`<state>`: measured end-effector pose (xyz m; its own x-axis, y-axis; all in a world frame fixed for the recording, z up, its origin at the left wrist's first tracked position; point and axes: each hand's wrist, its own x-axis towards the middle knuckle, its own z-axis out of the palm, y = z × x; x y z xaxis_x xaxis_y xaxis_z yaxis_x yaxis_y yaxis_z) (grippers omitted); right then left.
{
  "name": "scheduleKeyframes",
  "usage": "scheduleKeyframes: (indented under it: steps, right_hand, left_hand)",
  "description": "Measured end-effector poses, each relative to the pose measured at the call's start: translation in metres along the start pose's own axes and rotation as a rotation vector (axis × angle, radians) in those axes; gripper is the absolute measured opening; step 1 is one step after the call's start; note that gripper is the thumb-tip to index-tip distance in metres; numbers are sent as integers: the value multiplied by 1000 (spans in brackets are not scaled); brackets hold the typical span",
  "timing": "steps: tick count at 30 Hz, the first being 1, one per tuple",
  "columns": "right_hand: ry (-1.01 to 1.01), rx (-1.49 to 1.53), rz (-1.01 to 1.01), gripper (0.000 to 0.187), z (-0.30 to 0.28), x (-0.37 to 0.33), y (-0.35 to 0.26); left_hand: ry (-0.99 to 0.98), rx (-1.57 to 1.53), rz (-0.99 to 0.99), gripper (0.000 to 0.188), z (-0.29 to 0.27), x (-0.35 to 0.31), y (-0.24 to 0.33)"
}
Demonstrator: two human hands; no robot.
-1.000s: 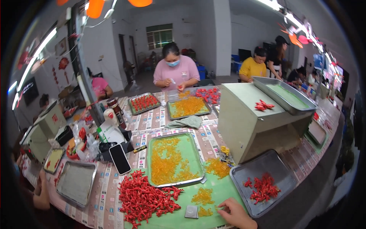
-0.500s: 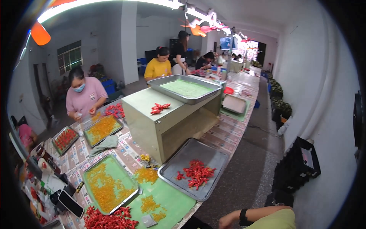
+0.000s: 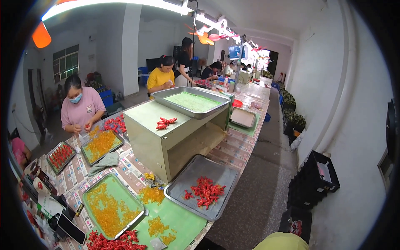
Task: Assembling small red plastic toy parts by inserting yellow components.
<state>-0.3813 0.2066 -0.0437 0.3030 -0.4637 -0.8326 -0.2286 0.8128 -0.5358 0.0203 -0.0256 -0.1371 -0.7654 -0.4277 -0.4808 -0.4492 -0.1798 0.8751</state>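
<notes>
Neither of my hands shows; only the yellow-green sleeve [image 3: 282,241] of my right arm rises at the lower edge. In front of it is the worktable's near corner, where a dark grey tray [image 3: 181,201] carries a pile of red plastic pieces [image 3: 209,193]. Left of that tray, small amber pieces [image 3: 156,226] lie loose on a green mat [image 3: 185,223]. Farther left, a tray with a green lining [image 3: 111,181] holds more amber pieces [image 3: 106,208]. A red heap [image 3: 114,241] lies at the table's near edge, beside a small clear packet [image 3: 158,243].
A beige box shelf [image 3: 143,143] stands mid-table with a metal tray [image 3: 225,101] on top. A co-worker in pink [image 3: 83,106] handles small pieces at left. Stacked black crates [image 3: 310,183] line the right wall. A phone [image 3: 71,229] leans at lower left.
My right forearm and hand, with a black wristband, have dropped out of view, leaving only the sleeve. The whole scene has shifted slightly left.
</notes>
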Motion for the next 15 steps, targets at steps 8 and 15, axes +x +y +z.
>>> scheduleKeyframes:
  steps: [8,15]
  right_hand:
    - [45,-54,-8,22,-5,-1,-5]
    - [49,-120,-11,22,-18,3,-11]
  left_hand:
    - [-12,35,24,9,-18,18,-5]
    - [9,50,22,9,-27,27,-13]
